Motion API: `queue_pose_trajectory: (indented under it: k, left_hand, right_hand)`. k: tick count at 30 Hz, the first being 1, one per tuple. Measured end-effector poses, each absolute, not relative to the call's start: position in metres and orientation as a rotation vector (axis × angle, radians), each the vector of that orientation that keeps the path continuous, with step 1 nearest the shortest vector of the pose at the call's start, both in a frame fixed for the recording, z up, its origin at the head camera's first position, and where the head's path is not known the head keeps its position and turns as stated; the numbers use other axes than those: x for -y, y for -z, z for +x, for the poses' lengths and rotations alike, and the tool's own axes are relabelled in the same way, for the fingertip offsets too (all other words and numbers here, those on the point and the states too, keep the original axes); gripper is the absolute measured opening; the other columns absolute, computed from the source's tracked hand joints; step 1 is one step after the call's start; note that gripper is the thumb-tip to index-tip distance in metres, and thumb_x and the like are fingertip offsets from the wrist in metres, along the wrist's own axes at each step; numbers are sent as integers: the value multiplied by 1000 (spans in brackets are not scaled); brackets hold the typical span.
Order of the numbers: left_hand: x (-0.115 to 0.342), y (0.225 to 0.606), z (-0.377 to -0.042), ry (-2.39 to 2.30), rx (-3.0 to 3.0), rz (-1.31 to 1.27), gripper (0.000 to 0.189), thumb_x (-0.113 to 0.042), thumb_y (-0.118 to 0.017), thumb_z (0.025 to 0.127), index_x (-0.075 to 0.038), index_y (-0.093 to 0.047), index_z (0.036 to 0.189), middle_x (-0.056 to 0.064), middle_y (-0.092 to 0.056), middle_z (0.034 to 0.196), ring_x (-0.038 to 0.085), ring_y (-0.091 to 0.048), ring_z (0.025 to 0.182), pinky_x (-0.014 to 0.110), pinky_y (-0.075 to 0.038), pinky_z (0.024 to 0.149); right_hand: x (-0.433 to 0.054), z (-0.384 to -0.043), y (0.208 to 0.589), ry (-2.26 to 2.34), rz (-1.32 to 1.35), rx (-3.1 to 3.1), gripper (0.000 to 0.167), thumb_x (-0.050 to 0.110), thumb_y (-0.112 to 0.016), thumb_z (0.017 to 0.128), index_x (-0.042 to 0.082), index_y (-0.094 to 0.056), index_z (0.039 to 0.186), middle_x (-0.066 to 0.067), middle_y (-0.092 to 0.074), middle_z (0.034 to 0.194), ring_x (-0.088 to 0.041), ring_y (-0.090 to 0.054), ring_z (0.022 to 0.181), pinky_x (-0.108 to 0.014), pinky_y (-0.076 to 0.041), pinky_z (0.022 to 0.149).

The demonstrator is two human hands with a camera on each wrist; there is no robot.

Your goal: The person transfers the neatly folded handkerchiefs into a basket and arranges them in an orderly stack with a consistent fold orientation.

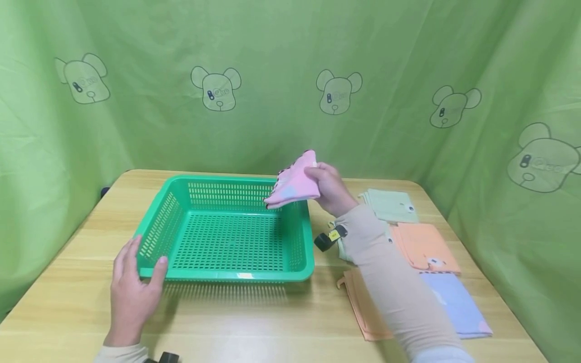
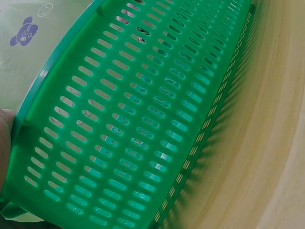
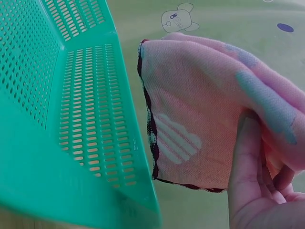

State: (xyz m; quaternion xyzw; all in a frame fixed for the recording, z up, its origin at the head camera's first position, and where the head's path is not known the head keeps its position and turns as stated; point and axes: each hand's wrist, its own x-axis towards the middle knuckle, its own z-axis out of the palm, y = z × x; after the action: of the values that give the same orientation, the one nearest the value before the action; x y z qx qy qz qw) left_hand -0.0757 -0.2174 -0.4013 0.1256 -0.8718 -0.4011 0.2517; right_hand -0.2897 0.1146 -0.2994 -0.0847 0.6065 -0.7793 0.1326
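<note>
The right hand point(image 1: 333, 189) is pinching a pink cloth point(image 1: 294, 182) in a thumb-and-finger grip, by the green basket's point(image 1: 236, 276) far right corner. The left hand point(image 1: 133, 292), its grip loosely spread, is touching the near left corner. Folded cloths point(image 1: 426, 244) are lying right on the desk point(image 1: 254, 330).

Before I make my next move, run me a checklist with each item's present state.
1. Right hand gripping the pink patterned cloth: ok, pinched.
2. Left hand at the green slotted basket: ok, at its near-left corner.
3. Left hand's hold firm: cannot tell.
4. Pink patterned cloth resting inside the basket: not ok, held up near the right rim.
5. Near orange cloth fully visible: not ok, right sleeve covers part in the head view.
</note>
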Motion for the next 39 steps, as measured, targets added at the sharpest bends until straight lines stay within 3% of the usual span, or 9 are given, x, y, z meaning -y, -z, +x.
queue_pose_trajectory:
  k: [5,8,14,21,39]
  left_hand:
    - [217,401,-76,1084,2367,336,70,-30,-60,94,-15,-27,154,18,-25,155,52,-31,132,78,-25,98]
    - [218,401,-76,1085,2371,340,70,-30,-60,94,-16,-27,154,18,-25,155,52,-31,132,78,-25,97]
    - [218,400,-75,1091,2380,340,70,-30,-60,94,-16,-26,154,17,-24,155,51,-30,133,78,-25,98]
    - [218,401,-75,1094,2380,341,71,-30,-61,94,-15,-26,154,18,-24,155,51,-29,133,79,-25,97]
    - [218,401,-75,1081,2372,326,70,-30,-61,94,-14,-27,154,18,-25,155,51,-30,133,78,-25,98]
  right_hand:
    - [-112,-289,300,2227,-284,-1697,41,7,-41,101,-10,-36,137,-28,-53,129,-24,-67,102,-30,-56,85]
    - [-108,-288,301,2230,-281,-1697,35,7,-41,101,-11,-41,130,-29,-54,127,-23,-68,99,-29,-57,83]
    - [-101,-288,301,2255,-225,-1753,24,7,-43,100,-6,-45,119,-19,-57,115,-15,-66,84,-23,-57,75]
    - [-95,-288,301,2279,-248,-1709,8,6,-44,100,0,-48,103,-10,-61,93,-13,-64,72,-19,-55,62]
    - [-78,-285,305,2264,-179,-1684,18,9,-46,100,-2,-49,114,-15,-61,105,-14,-66,77,-20,-57,66]
